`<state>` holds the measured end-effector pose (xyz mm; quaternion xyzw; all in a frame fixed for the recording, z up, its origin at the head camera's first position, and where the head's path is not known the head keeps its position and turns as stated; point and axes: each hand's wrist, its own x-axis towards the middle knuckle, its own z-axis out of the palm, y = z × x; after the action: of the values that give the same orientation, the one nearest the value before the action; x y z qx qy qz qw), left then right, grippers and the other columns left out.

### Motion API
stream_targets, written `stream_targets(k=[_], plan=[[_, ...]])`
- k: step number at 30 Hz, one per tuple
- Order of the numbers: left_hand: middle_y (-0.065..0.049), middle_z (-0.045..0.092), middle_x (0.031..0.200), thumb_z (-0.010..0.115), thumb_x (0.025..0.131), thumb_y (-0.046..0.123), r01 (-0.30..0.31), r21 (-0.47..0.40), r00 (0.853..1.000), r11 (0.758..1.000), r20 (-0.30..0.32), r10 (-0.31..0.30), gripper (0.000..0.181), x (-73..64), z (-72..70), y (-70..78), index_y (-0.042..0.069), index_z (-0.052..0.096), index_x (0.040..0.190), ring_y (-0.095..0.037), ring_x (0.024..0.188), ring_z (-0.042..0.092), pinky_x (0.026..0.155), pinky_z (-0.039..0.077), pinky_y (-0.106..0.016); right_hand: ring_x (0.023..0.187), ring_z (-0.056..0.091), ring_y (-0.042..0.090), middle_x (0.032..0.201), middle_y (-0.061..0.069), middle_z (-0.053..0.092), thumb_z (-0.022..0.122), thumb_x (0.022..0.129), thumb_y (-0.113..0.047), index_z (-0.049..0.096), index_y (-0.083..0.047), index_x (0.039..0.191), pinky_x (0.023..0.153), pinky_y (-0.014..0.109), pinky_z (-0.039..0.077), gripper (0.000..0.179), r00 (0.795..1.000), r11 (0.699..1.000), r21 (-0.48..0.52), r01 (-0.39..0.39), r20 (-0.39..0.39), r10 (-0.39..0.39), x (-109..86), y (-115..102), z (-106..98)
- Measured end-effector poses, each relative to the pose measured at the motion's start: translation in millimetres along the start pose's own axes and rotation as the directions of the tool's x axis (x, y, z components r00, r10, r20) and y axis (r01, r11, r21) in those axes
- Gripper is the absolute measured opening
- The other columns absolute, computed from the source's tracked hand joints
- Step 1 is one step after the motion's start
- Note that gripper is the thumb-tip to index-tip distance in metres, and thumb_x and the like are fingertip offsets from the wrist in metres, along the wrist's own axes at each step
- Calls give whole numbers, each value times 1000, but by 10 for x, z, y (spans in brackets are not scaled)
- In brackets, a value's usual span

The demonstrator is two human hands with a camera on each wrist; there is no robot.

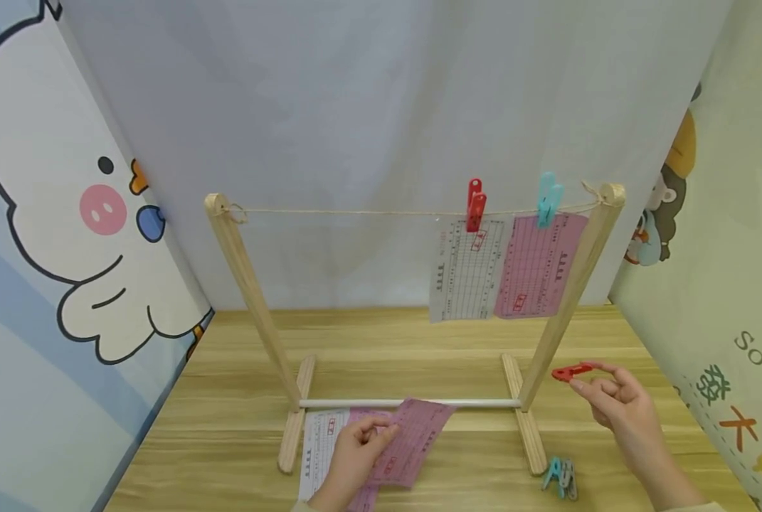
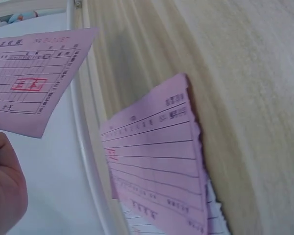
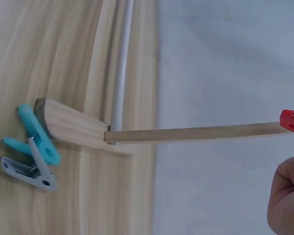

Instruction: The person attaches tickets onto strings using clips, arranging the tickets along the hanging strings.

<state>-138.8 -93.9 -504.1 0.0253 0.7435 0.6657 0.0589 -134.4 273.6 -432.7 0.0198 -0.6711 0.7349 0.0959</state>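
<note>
Between thumb and fingers, my left hand (image 1: 359, 453) pinches a pink receipt slip (image 1: 417, 435), raised above the tabletop. Below it, more slips lie on the table, a white slip (image 1: 319, 444) and a pink slip (image 2: 154, 156) among them. My right hand (image 1: 622, 405) pinches a red clothespin (image 1: 571, 372) in the air, right of the wooden rack's right post (image 1: 569, 299). From the string (image 1: 355, 212) hang a white slip (image 1: 467, 274) under a red clothespin (image 1: 475, 206) and a pink slip (image 1: 539, 270) under a teal clothespin (image 1: 549, 200).
A teal clothespin (image 1: 552, 475) and a grey clothespin (image 1: 569, 480) lie by the rack's right foot (image 1: 525, 419). A white rod (image 1: 413, 403) joins the feet low down. The left post (image 1: 252, 299) leans outward. Behind the table (image 1: 381, 341) hangs a pale curtain (image 1: 329, 107).
</note>
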Motion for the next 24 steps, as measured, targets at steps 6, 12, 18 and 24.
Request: stream_targets(k=[6,12,18,24], plan=[[9,38,54,69,92,15,-72,-44,997,996,-4,72,19,-31,-19,134,-2,70,101,2,45,29,45,25,-12,51,14,24,58,0,30,51,95,11,60,-17,117,46,38,10,37,995,996,32,80,62,-82,4,-214,173],[9,40,57,68,93,15,-112,-69,994,991,-26,110,18,-23,-46,264,-1,69,102,1,47,31,45,27,-12,51,15,23,59,2,28,51,96,10,58,-9,121,47,37,10,32,988,994,37,106,106,-109,51,-433,312],[11,40,57,64,95,8,-216,-57,976,975,-30,214,17,-21,-106,493,-7,66,101,3,47,31,45,26,-11,50,15,23,59,2,27,52,96,9,60,-11,119,47,38,12,32,981,992,8,130,143,-129,108,-635,469],[9,39,57,64,94,8,-229,-57,972,972,-62,226,18,12,-140,756,-8,66,102,1,48,31,47,26,-13,49,18,22,57,0,32,53,96,8,62,-14,120,45,37,13,33,964,981,-44,187,203,-174,179,-852,622]])
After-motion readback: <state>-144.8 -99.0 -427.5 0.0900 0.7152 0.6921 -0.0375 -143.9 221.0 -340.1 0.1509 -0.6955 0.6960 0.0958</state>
